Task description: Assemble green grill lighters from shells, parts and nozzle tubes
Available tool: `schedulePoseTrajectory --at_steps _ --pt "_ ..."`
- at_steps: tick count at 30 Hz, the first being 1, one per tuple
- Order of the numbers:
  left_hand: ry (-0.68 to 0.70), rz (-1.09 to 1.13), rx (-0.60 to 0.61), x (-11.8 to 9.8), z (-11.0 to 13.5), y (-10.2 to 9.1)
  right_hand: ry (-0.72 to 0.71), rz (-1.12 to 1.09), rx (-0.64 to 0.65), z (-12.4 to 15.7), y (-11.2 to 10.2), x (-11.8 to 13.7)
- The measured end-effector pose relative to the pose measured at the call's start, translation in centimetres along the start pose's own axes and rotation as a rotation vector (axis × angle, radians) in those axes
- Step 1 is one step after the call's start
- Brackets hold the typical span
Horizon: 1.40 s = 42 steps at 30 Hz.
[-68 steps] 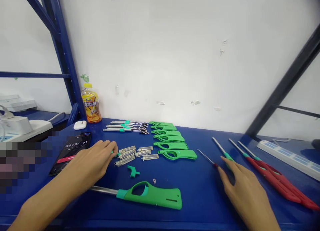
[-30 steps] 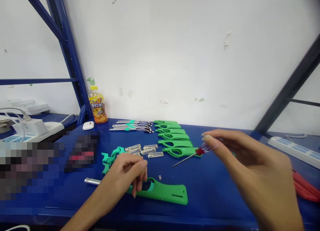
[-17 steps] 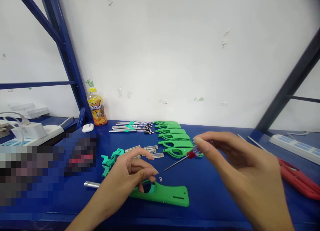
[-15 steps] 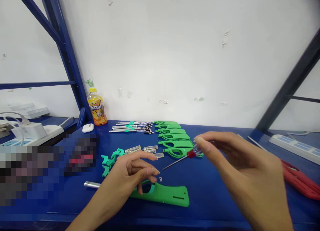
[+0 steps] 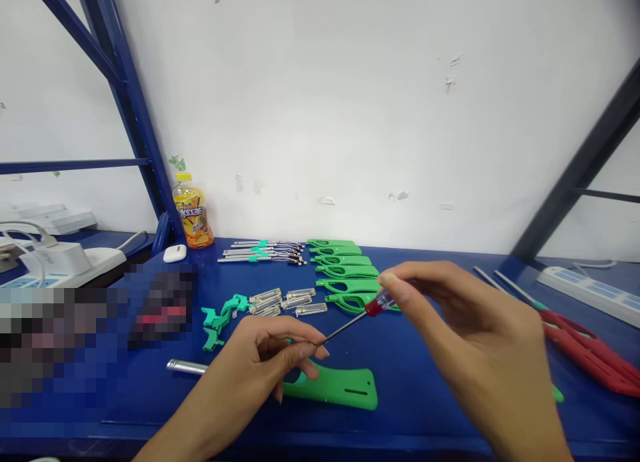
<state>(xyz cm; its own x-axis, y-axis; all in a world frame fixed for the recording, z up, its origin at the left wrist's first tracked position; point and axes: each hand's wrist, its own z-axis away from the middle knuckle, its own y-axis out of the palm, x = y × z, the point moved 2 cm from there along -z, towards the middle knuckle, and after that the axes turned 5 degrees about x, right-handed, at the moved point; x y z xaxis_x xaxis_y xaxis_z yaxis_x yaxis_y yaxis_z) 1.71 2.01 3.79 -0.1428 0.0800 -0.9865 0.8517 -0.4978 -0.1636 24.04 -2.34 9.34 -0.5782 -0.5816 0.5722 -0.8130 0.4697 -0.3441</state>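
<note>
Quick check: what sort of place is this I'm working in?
Probably a small assembly bench set in blue steel racking: sorted rows of green lighter shells and wired metal tubes, plus a screwdriver in the right hand.

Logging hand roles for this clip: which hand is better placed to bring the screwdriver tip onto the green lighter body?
Right, probably. The right hand pinches the screwdriver by its red handle, shaft slanting down toward the left hand, whose fingertips sit at the tip, over the green lighter body.
</note>
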Motion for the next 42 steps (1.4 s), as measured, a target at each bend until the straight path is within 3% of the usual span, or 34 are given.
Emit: schedulePoseTrajectory --at_steps 11,20,25,33,38,42 --pt "0.021 0.021 0.038 -0.3 0.3 0.4 -0.007 -0.049 0.038 -0.2 0.0 0.2" --pt "0.04 0.14 0.06 0.1 0.4 0.2 0.017 0.002 -0.081 -0.1 -0.2 -0.1" --pt "0.043 0.129 0.061 -0.2 0.4 0.3 -0.004 0.005 -0.07 -0.1 -0.1 0.1" --pt "0.078 -0.051 -0.013 -0.8 0.8 1.2 -0.062 -0.026 -0.026 0.0 -0.2 1.1" --pt "0.181 -0.199 -0.113 -0.3 0.5 1.7 -0.124 -0.025 0.032 0.2 -0.4 1.9" --pt "0.242 -0.306 -0.109 -0.3 0.2 2.8 -0.134 -0.04 0.084 0.2 -0.9 2.2"
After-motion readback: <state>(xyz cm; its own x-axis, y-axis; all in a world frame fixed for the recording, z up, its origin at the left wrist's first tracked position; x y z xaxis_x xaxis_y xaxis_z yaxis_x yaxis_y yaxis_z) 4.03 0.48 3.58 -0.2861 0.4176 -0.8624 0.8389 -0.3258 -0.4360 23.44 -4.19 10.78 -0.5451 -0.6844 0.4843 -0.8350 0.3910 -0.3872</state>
